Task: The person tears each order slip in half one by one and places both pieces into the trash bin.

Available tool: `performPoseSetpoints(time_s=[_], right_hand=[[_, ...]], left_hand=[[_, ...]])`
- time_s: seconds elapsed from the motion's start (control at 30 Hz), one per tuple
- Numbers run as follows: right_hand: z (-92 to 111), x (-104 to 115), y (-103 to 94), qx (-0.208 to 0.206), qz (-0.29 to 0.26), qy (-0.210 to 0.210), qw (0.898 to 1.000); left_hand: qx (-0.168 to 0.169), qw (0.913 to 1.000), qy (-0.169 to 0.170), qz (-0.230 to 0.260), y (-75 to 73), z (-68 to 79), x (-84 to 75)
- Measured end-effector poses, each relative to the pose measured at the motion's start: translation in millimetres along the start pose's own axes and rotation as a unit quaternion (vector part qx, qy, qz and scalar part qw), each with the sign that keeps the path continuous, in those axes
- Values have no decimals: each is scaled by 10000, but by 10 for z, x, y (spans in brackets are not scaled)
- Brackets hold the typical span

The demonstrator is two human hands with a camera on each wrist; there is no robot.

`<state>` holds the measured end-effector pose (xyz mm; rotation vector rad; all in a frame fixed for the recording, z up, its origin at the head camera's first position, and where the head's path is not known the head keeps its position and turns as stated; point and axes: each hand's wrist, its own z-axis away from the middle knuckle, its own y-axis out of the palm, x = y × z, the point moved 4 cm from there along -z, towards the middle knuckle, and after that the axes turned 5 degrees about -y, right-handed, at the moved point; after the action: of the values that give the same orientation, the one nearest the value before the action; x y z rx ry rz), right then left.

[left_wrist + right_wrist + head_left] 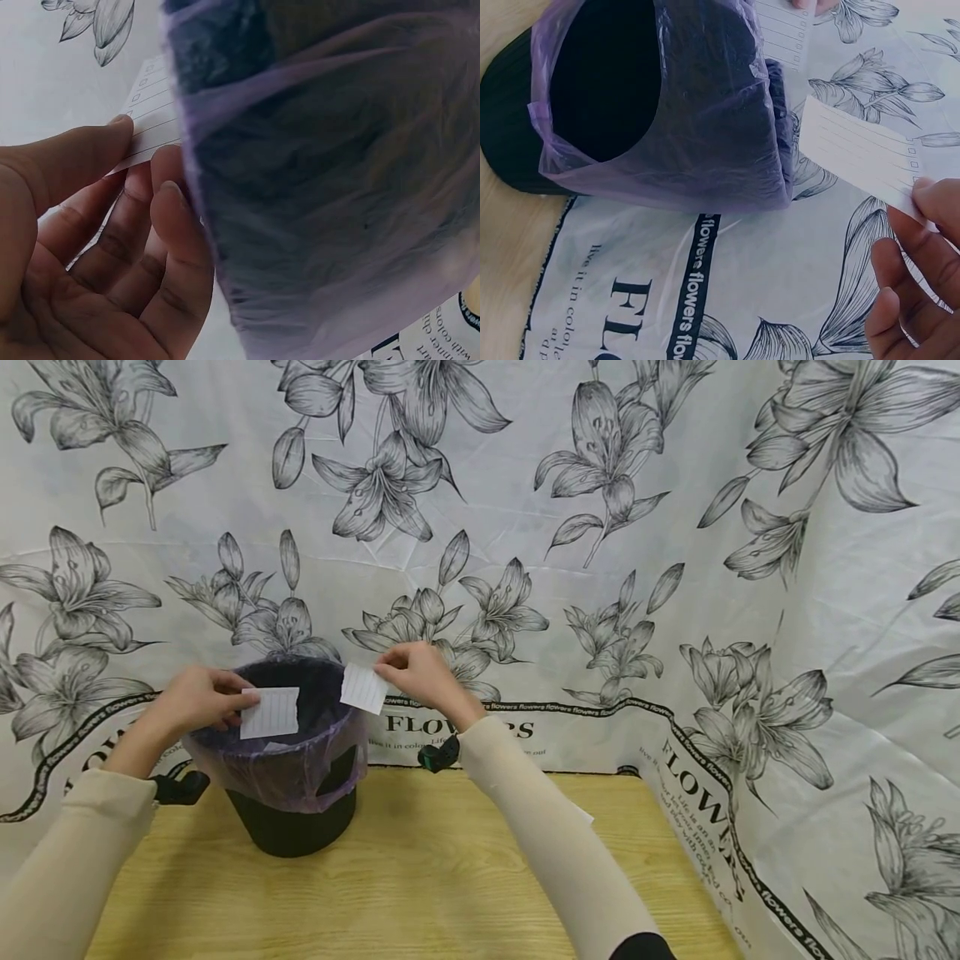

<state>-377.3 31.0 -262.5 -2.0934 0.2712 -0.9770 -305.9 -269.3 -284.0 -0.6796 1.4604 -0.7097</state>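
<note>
A black trash can (292,827) lined with a thin purple bag (277,777) stands on the table at the left. Over its left side my left hand (206,697) pinches a piece of lined white paper (272,713) between thumb and fingers. My right hand (423,672) pinches another lined paper piece (364,688) above the right rim. Small printed boxes run along an edge of the right-hand piece (859,146) in the right wrist view. Inside the can, a bit of white paper (276,747) shows below the left piece. The liner hides part of the left-hand paper (154,112) in the left wrist view.
The can stands on a wood-grain table (450,877). White cloth with black flower drawings (600,610) hangs behind and to the right. A white corner of something (583,814) peeks out beside my right forearm.
</note>
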Motion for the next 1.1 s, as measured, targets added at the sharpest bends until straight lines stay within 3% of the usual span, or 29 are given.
performPoseSetpoints(time_s=[0.3,0.5,0.67,0.83,1.1], right_hand=[[-109,78,79,-3,103,-167,9998],[-154,113,149,52,-287,6,9996],[-190,146,196,98,-303,107,9994],[-247,203,244,303,-111,34,9995],[-307,296,363,415,-311,-126,9986]], left_hand=[[104,9996,247,5,48,24,16],[169,9991,367,109,50,84,41],[131,9984,553,44,6,174,21],[39,9976,685,41,-40,323,-26],[-273,9955,824,386,6,747,-11]])
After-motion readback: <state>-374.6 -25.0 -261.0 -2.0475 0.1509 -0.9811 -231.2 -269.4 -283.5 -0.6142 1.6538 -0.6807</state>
